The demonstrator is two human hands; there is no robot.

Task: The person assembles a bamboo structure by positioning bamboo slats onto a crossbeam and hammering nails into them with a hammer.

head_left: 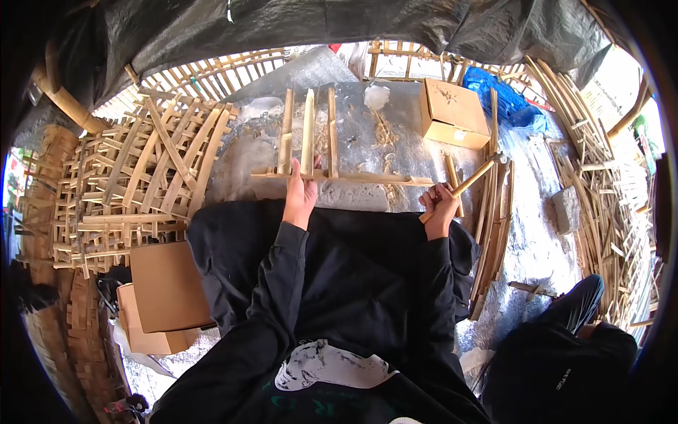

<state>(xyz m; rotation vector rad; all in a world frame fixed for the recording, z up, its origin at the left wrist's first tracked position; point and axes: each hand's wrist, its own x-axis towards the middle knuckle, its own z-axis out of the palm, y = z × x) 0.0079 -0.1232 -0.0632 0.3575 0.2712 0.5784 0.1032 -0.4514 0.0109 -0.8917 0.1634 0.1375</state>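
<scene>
My left hand (301, 196) is closed around a long bamboo crosspiece (374, 179) near the foot of the middle upright, thumb pointing away from me. Three bamboo slats (286, 134) stand out from that crosspiece toward the far side, forming a comb-like frame. My right hand (439, 205) grips the wooden handle of a hammer (472, 178), whose metal head points up and to the right. The crosspiece's right end comes close to my right fingers; whether they touch it I cannot tell. A short bamboo piece (453, 169) shows behind the handle.
Woven bamboo panels (141, 155) are piled at left, above cardboard boxes (169, 286). Another cardboard box (455, 116) and a blue tarp (505, 102) lie ahead right. Bamboo strips (494, 226) lie beside my right arm. A person in dark clothes (565, 360) sits at lower right.
</scene>
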